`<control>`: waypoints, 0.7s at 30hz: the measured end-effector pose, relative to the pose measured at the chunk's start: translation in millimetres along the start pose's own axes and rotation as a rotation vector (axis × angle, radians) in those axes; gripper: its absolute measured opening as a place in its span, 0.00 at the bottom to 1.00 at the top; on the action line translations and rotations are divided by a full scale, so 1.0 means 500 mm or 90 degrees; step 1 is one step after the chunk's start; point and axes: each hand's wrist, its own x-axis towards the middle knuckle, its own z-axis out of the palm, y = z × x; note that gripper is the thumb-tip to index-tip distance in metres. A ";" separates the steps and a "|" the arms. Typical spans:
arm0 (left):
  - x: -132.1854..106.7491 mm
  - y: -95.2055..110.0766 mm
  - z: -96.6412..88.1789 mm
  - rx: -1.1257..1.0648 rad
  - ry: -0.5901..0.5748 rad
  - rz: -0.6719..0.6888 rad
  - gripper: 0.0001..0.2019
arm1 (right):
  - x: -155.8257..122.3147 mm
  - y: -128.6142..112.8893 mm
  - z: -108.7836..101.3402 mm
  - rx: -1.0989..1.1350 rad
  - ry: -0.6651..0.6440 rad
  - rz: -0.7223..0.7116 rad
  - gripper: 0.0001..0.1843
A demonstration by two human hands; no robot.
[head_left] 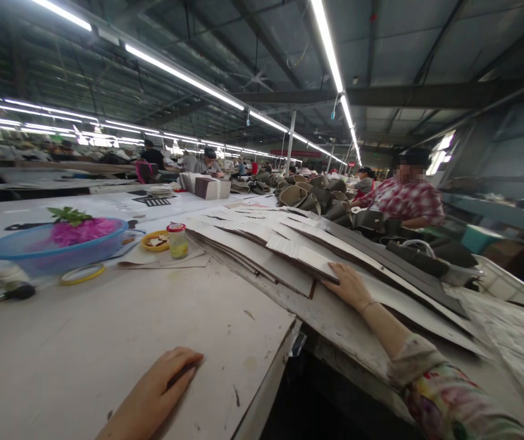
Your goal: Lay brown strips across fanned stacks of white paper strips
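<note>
My left hand (161, 388) lies low on the pale board of the table, fingers stretched and close together, with nothing in it. Farther right my right hand (349, 286) reaches out and grips the near end of a small stack of white-topped, dark-edged strips (305, 256). This stack lies on top of long pale sheets (248, 247), which are fanned out in overlapping layers. Dark-sided long sheets (394, 269) spread beside and beyond that hand. The undersides of the right fingers are hidden.
At left stand a blue basin (55, 250) with pink material, a yellow ring (82, 274), a brush (17, 292) and a red-lidded jar (178, 241). A table edge with a dark gap runs between my hands. A co-worker (403, 198) sits behind piled dark pieces (317, 195).
</note>
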 end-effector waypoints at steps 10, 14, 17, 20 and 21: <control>0.000 -0.022 0.007 0.028 0.015 0.020 0.12 | 0.028 0.013 -0.004 -0.063 -0.016 -0.003 0.28; -0.001 -0.011 0.004 0.041 0.007 0.013 0.12 | 0.029 0.008 -0.008 -0.073 -0.023 -0.035 0.23; 0.001 -0.005 0.002 0.041 0.009 0.010 0.12 | 0.027 0.010 -0.017 -0.077 -0.041 -0.068 0.21; 0.002 -0.001 0.000 0.028 0.010 0.009 0.12 | 0.021 0.023 -0.027 -0.078 -0.070 -0.105 0.23; 0.001 0.000 0.000 0.022 0.008 0.009 0.12 | 0.019 0.027 -0.029 -0.079 -0.081 -0.117 0.24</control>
